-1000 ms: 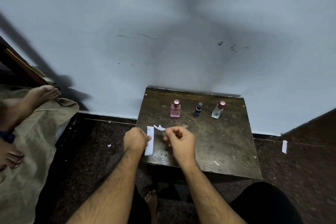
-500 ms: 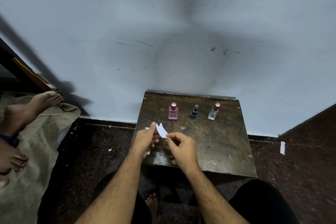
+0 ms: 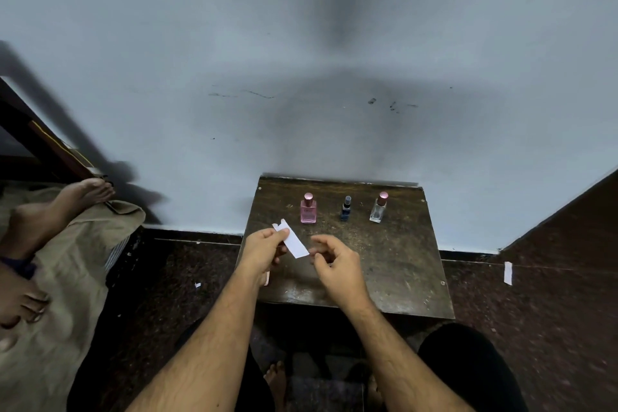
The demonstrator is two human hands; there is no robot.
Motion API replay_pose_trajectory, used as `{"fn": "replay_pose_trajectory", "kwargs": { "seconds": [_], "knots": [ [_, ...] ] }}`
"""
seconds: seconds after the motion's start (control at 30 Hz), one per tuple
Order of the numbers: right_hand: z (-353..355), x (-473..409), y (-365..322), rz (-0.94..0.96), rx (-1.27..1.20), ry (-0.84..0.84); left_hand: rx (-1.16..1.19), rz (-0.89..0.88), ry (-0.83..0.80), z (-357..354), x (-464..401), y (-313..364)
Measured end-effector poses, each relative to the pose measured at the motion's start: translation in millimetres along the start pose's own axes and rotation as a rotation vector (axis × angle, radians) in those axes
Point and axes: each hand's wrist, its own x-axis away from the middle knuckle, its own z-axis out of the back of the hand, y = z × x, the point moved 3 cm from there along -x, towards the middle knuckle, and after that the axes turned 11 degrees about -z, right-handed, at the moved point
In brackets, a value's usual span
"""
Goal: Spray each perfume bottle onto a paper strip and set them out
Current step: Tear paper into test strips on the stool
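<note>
Since a moment ago right hand [image 3: 337, 264] let go of paper strip [image 3: 293, 242], now loosely curled, empty; left hand [image 3: 264, 249] pinches strip, long axis slanting toward pink bottle [image 3: 308, 208] just beyond, left nearer.

**A plain room in a home**

A small worn wooden table [image 3: 394, 264] stands against a scuffed pale wall [image 3: 301, 60] on a dark speckled floor [image 3: 551, 328]. On the left, bare feet [image 3: 57, 211] rest on a beige cloth [image 3: 67, 328].
</note>
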Motion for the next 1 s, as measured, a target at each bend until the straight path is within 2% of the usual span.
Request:
{"fn": "replay_pose_trajectory", "kwargs": {
  "seconds": [0.17, 0.37, 0.6, 0.7, 0.9, 1.0],
  "knots": [
    [18.6, -15.7, 5.9, -0.070, 0.051, 0.122, -0.111, -0.095, 0.019, 5.2, -9.8, 5.8],
    [24.1, -37.3, 7.7, -0.128, 0.116, 0.127, -0.346, -0.145, -0.012, 15.5, -27.0, -8.8],
    [13.2, -57.8, 10.5, -0.181, 0.157, 0.107, -0.172, -0.048, -0.009, 10.7, -36.3, -26.6],
    [7.8, -65.9, 9.9, -0.188, 0.199, 0.106, -0.351, -0.080, 0.004, 8.7, -42.9, -33.8],
    [2.8, -71.0, 16.5, -0.213, 0.217, 0.129, -0.673, -0.171, -0.162, -12.6, -47.2, -36.5],
    [2.3, -74.5, 19.2, -0.217, 0.219, 0.137, -0.773, -0.220, -0.183, -20.1, -50.8, -34.3]
  ]
}}
